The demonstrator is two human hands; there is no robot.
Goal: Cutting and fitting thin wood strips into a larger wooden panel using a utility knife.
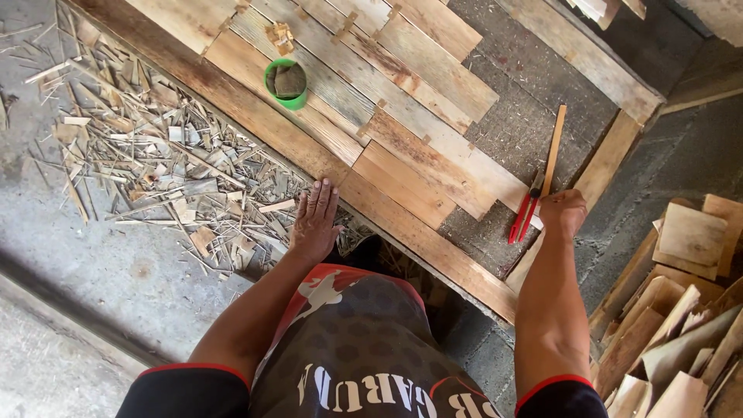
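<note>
Right hand (563, 213) grips red cutters (525, 214); left hand (315, 220) flat on frame (255, 116).

A single head-worn camera looks almost straight down from standing height over the person's own torso and arms, taking in a slatted wooden panel (402, 131) running diagonally to the far side, wood scraps (155, 162) at left and stacked offcuts (681, 310) near right.
</note>
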